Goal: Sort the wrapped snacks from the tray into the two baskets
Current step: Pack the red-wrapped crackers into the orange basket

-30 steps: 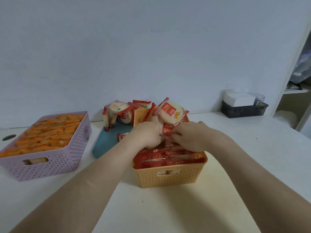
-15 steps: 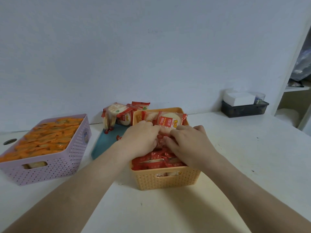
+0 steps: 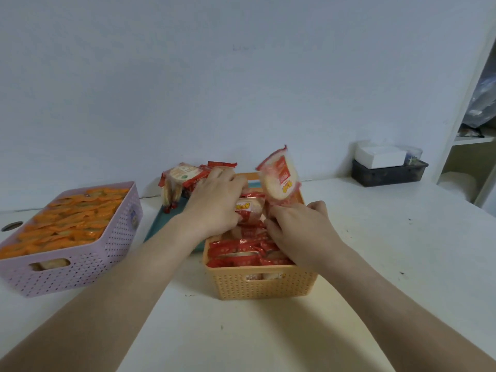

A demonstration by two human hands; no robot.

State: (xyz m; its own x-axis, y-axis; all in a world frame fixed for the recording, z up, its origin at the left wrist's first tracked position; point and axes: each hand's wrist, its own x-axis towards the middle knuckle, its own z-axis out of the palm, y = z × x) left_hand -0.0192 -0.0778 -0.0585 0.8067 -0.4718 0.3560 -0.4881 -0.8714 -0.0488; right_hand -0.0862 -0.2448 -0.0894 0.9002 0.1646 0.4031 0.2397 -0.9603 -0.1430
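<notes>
— On the white table, what is listed at centre?

— Item one: orange basket, perforated walls, packed to the rim with red-wrapped snacks lying flat. Both of the person's hands are over it.

— Left hand?

— Left hand: palm down, fingers curled, resting on the packets at the basket's far left corner. Whether it has hold of a packet cannot be told; the fingertips are hidden.

— Right hand?

— Right hand: fingers bent and pinched closed on the lower edge of one raised snack packet, red and clear wrapper, pale round cake inside. The packet stands upright above the basket's far right side, tilted a little.

— Behind the basket?

— Item two: teal tray, partly covered by the left forearm. A few red-wrapped packets sit at its far end, near the wall.

— To the left?

— Item three: lilac basket, well apart from the orange one, filled level with orange-wrapped snacks.

— Anything else?

— Item four: dark bin at the far right of the table, a white box resting in it. Beside that, a white shelf unit.
</notes>
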